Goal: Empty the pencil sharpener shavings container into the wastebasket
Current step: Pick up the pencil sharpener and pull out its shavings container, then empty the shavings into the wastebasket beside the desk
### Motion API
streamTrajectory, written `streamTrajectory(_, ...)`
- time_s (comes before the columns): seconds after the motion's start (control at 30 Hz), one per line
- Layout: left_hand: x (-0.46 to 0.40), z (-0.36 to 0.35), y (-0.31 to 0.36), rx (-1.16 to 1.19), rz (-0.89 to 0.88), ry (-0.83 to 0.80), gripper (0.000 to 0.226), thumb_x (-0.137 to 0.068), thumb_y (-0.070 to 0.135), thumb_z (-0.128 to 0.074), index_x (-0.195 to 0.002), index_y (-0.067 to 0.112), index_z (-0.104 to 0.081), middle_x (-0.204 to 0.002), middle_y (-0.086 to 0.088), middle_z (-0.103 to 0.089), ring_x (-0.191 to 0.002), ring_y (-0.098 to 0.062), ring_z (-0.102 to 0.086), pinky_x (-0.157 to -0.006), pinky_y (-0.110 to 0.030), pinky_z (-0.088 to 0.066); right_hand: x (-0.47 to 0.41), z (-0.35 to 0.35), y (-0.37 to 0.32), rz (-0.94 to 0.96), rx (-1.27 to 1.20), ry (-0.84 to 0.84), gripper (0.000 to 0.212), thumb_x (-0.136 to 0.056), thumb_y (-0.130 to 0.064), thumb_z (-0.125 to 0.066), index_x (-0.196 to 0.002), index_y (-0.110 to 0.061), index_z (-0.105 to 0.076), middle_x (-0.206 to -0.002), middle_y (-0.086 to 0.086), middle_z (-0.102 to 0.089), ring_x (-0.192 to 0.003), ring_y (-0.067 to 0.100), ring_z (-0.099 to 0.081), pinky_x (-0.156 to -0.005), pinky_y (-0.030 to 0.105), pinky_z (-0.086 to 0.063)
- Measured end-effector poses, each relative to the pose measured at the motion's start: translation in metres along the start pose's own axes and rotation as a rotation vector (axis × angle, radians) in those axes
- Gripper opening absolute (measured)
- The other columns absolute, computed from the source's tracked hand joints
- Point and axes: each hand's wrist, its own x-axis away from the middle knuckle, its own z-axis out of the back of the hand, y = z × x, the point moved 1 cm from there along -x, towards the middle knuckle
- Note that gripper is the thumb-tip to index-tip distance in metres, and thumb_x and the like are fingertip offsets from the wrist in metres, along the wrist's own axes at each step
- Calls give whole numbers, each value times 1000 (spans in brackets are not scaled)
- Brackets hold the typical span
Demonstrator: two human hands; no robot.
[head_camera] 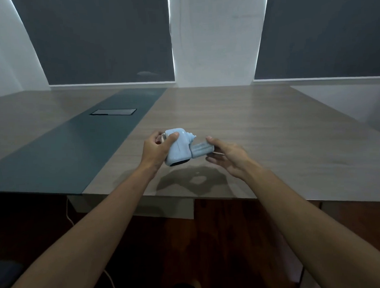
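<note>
A light-blue pencil sharpener [178, 147] hangs tilted in the air above the wooden table [248, 124], close to its near edge. My left hand [156, 150] is closed around its left side, thumb on top. A translucent shavings container [202, 150] sticks partly out of the sharpener's right side. My right hand [226, 156] pinches the container's outer end between thumb and fingers. No wastebasket is in view.
A dark teal strip [77, 143] runs down the table's left part, with a closed black cable hatch [113, 112] set in it. Dark blinds and white wall stand behind the table. A white cable [68, 215] hangs below the table edge over a dark wooden floor.
</note>
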Motion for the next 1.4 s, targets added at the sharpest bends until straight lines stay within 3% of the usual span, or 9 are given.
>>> streamTrajectory(0.1,0,-4,-5,-128,-78,32,45,-66,42,-76,-101,19,-61,-94,-1,-65,-80,-16,-64,-71,-32,-54,1,22,-1,90,-21,23,30,-78,-8,-79,-106,-1,-68,-101,14,-72,-91,25,-72,-79,31,-61)
streamTrajectory(0.27,12,-19,-14,-349,-214,57,50,-67,29,-85,-107,18,-58,-93,1,-62,-78,-17,-60,-67,-23,-44,16,51,2,174,75,11,45,-67,7,-82,-107,-7,-66,-113,17,-70,-105,29,-70,-91,37,-58)
streamTrajectory(0.4,22,-26,-18,-388,-204,59,55,-67,27,-84,-113,17,-55,-98,0,-61,-87,-22,-61,-73,-27,-45,34,73,1,193,146,-46,57,-58,4,-86,-110,-8,-66,-118,17,-67,-109,29,-67,-86,34,-58)
streamTrajectory(0.5,28,-28,-17,-407,-169,50,61,-67,28,-83,-119,19,-52,-104,-1,-61,-96,-25,-62,-75,-27,-44,51,86,-4,206,170,-50,60,-54,1,-87,-110,-9,-66,-117,16,-67,-105,27,-69,-82,31,-58)
streamTrajectory(0.6,33,-33,-6,-492,-188,48,73,-68,37,-81,-131,19,-48,-124,-6,-59,-112,-26,-58,-85,-30,-43,73,97,-13,235,168,-46,53,-61,7,-83,-109,-8,-66,-111,14,-68,-93,20,-72,-77,28,-58)
streamTrajectory(0.8,65,-81,45,-620,-593,78,59,-75,36,-69,-124,7,-57,-133,-14,-56,-128,-33,-48,-108,-40,-36,132,132,-35,298,206,45,45,-70,16,-75,-107,-8,-65,-106,12,-69,-89,18,-71,-85,32,-60)
streamTrajectory(1.1,178,-207,69,-406,-620,-349,48,-85,28,-61,-129,10,-58,-137,-10,-57,-128,-25,-53,-106,-33,-39,266,222,-41,308,318,330,52,-60,5,-84,-108,-6,-66,-107,14,-68,-100,26,-69,-91,42,-58)
streamTrajectory(1.3,276,-286,31,-329,-481,-645,47,-91,28,-58,-134,10,-54,-134,-11,-60,-123,-26,-57,-102,-36,-46,359,299,1,220,418,598,48,-66,8,-83,-108,-5,-64,-103,12,-68,-90,20,-69,-79,32,-62)
streamTrajectory(1.4,322,-328,-13,-357,-383,-768,48,-90,28,-58,-134,10,-54,-135,-12,-59,-125,-26,-54,-104,-34,-41,388,346,47,108,452,675,49,-64,6,-86,-105,-8,-64,-105,13,-70,-95,23,-70,-86,37,-60)
